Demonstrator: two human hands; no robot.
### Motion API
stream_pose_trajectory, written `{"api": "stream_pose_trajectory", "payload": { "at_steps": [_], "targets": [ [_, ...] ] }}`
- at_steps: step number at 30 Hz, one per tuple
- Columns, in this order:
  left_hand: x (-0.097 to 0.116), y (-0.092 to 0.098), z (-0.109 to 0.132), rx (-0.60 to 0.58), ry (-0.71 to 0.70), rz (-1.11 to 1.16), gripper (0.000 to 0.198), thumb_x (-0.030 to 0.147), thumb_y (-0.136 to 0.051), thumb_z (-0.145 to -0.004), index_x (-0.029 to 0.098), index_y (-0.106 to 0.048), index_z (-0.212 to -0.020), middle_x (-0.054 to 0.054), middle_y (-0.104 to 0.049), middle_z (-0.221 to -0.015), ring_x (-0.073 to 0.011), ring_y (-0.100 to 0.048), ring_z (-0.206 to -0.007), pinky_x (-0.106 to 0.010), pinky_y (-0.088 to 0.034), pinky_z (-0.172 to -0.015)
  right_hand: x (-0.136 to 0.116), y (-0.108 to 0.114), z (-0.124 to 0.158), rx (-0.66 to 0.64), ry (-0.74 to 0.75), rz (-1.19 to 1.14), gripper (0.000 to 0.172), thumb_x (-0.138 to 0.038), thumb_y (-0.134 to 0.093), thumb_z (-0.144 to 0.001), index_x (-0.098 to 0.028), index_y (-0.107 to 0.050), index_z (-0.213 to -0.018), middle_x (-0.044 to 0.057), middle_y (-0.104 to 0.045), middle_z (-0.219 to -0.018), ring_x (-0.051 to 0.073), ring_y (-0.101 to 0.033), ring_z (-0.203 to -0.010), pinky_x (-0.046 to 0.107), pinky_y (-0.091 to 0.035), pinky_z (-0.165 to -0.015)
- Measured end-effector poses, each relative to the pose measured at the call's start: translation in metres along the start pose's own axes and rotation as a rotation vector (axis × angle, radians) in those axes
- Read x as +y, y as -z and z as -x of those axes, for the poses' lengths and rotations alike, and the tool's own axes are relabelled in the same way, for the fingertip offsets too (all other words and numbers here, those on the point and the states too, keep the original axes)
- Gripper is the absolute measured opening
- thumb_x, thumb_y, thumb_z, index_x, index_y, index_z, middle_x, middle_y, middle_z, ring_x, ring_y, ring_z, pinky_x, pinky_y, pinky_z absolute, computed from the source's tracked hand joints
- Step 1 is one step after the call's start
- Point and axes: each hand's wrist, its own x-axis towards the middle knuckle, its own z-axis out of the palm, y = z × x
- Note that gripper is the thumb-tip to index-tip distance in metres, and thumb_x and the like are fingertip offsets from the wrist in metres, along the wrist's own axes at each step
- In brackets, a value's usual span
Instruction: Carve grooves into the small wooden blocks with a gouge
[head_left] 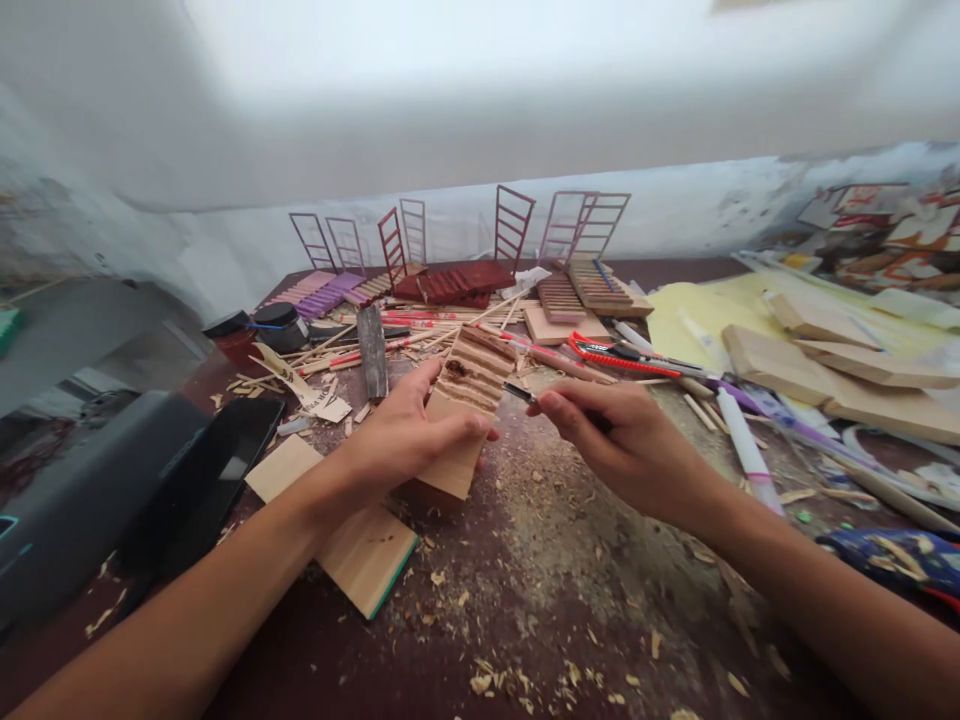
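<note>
My left hand (405, 425) grips a pale wooden block (453, 465), thumb across its near face and fingers behind it. Carved ridges and grooves, stained brown in places, run across the block's upper part. My right hand (611, 430) is closed around a slim carving tool (518, 391), whose handle is mostly hidden in the fist. The tool's dark narrow tip points left, at the block's right edge; whether they touch I cannot tell. Below my left forearm lies a flat wooden board (367, 565) with a green edge.
Wood shavings cover the dark table (540, 600). Beyond the block are thin sticks, a grey bar (371, 350), a red utility knife (630, 357) and small ladder-like frames (514, 232). A black phone (214, 465) and jars (276, 328) stand left; wooden pieces (780, 370) lie right.
</note>
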Motion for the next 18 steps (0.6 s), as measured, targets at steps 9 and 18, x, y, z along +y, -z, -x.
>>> {"api": "stream_pose_trajectory", "payload": {
  "at_steps": [9, 18],
  "targets": [
    [0.0022, -0.0043, 0.0032, -0.040, -0.064, 0.031, 0.053, 0.027, -0.078, -0.081, 0.019, -0.053, -0.128, -0.002, -0.076, -0.088, -0.0121, -0.068, -0.061, -0.024, -0.058, -0.058, 0.0068, -0.0066, 0.0044, -0.128, -0.106, -0.058, 0.042, -0.040, -0.044, -0.107, -0.019, -0.051, -0.071, -0.005, -0.044, -0.060, 0.009, -0.040, -0.055, 0.027, -0.030, -0.054],
    [0.0055, -0.0090, 0.0050, 0.010, -0.145, -0.004, 0.053, 0.029, -0.080, -0.081, 0.017, -0.055, -0.127, -0.005, -0.075, -0.096, -0.0120, -0.068, -0.067, -0.024, -0.058, -0.062, 0.0010, -0.0071, 0.0037, -0.097, -0.030, -0.061, 0.042, -0.037, -0.046, -0.107, -0.019, -0.043, -0.068, -0.006, -0.035, -0.058, 0.008, -0.031, -0.054, 0.027, -0.026, -0.053]
  ]
}}
